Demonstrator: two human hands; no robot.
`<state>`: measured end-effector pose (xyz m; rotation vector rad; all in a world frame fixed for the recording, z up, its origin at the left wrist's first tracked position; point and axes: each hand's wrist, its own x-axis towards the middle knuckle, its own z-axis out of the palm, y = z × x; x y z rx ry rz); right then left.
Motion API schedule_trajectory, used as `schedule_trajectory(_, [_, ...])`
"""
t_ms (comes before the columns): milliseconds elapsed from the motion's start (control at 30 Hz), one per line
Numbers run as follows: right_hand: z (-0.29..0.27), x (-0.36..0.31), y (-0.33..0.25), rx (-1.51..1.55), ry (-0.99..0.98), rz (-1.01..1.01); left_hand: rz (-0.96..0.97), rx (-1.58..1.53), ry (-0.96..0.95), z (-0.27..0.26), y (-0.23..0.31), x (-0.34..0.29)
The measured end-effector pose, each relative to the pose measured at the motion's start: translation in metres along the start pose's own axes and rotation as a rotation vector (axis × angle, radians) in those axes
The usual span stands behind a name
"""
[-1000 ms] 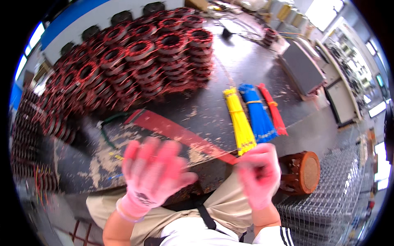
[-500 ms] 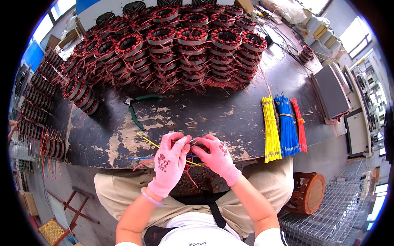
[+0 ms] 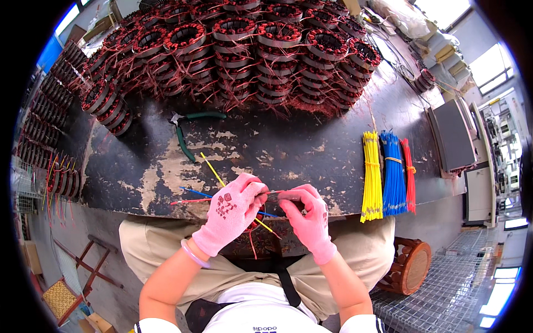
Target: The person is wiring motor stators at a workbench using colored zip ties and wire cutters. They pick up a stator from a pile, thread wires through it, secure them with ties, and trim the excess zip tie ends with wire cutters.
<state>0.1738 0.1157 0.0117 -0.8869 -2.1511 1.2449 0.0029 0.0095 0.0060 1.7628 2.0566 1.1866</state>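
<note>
My left hand [image 3: 227, 210], in a pink glove, is closed with its fingertips pinching a thin reddish wire [image 3: 273, 192]. The other end of that wire is in the closed fingertips of my right hand [image 3: 308, 217], also gloved in pink, so a short stretch runs between them. From under my left hand a yellow wire [image 3: 212, 169], a blue wire [image 3: 194, 191] and a red wire [image 3: 186, 202] stick out to the left. Below my left fingers, a piece of a red-wound stator [image 3: 257, 221] shows at the table edge; my glove hides most of it.
Stacks of red-wound stators [image 3: 233, 61] fill the table's back, with another stack [image 3: 108, 108] at left. Green-handled cutters [image 3: 183, 139] lie before them. Bundles of yellow wires [image 3: 372, 177], blue wires [image 3: 393, 177] and red wires [image 3: 409, 177] lie at right. A wooden stool [image 3: 408, 266] stands below.
My hands have moved a little apart, and a stretch of wire now shows between their fingertips. The yellow wire has swung to a steeper slant. The whole view has shifted slightly.
</note>
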Motion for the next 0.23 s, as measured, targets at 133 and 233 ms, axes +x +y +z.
schedule_trajectory(133, [-0.005,0.002,0.0,-0.203,0.077,-0.246,0.057,-0.014,-0.057,-0.002,-0.001,0.002])
schedule_trajectory(233, [-0.013,0.01,-0.003,-0.133,-0.053,-0.208,0.073,-0.022,-0.091,-0.003,0.0,0.004])
